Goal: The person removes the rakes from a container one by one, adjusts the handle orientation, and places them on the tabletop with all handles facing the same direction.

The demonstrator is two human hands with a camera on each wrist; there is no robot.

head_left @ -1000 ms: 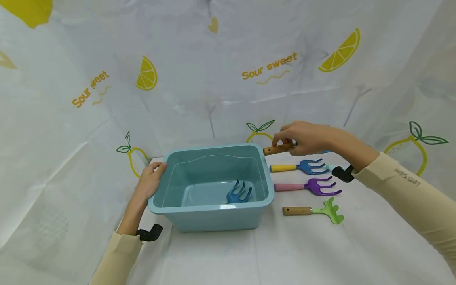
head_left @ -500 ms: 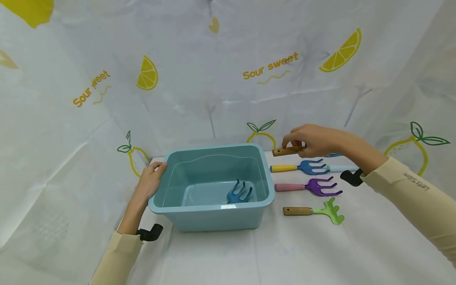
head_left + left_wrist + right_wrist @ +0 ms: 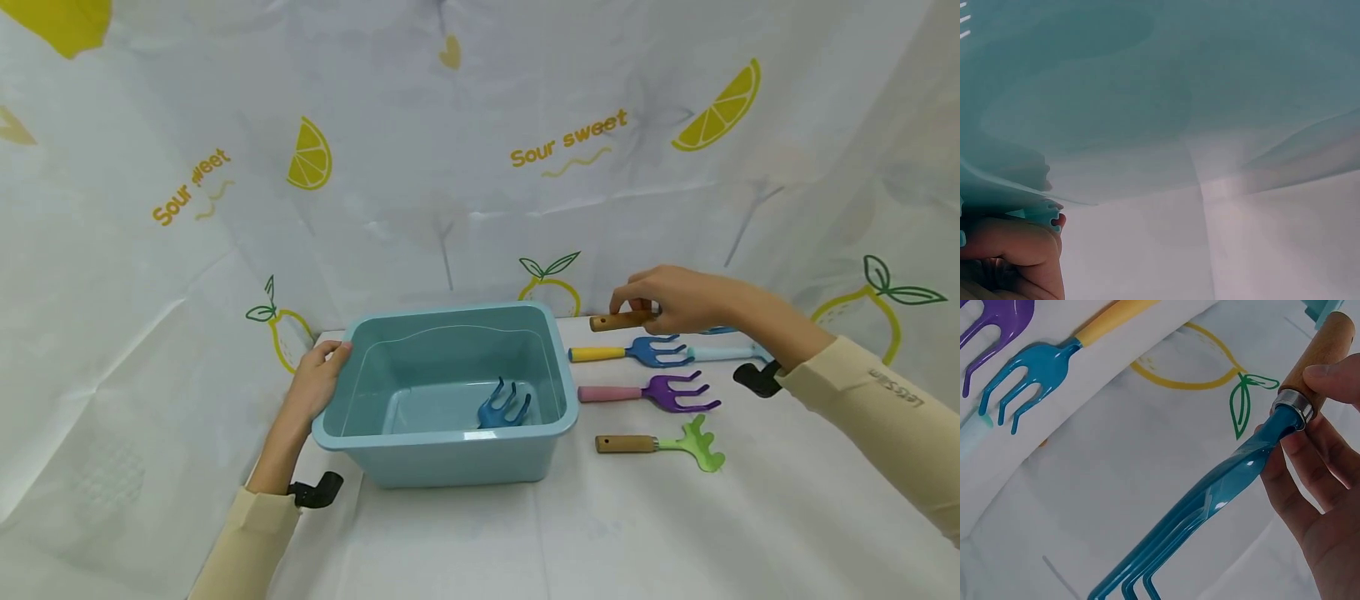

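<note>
My left hand (image 3: 315, 379) grips the left rim of a light blue plastic basin (image 3: 442, 458). The left wrist view shows its curled fingers (image 3: 1016, 244) at the basin wall. Beyond the basin's back right corner, my right hand (image 3: 675, 298) holds a hand rake by its wooden handle (image 3: 621, 321). In the right wrist view its blue metal head (image 3: 1222, 481) points down and away, with thumb and fingers pinching the handle near the ferrule. Inside the basin lies another blue rake (image 3: 501, 408), its handle hidden by the front wall.
Right of the basin lie a blue rake with a yellow handle (image 3: 596, 354), a purple rake (image 3: 667, 392) with a pink handle and a green rake (image 3: 697, 446) with a wooden handle. A pale blue handle (image 3: 723, 353) lies farther right. A lemon-print sheet (image 3: 420, 208) hangs behind.
My right hand has moved to the right and slightly down with the wooden-handled rake, away from the basin's back right corner. The left hand and basin stay put.
</note>
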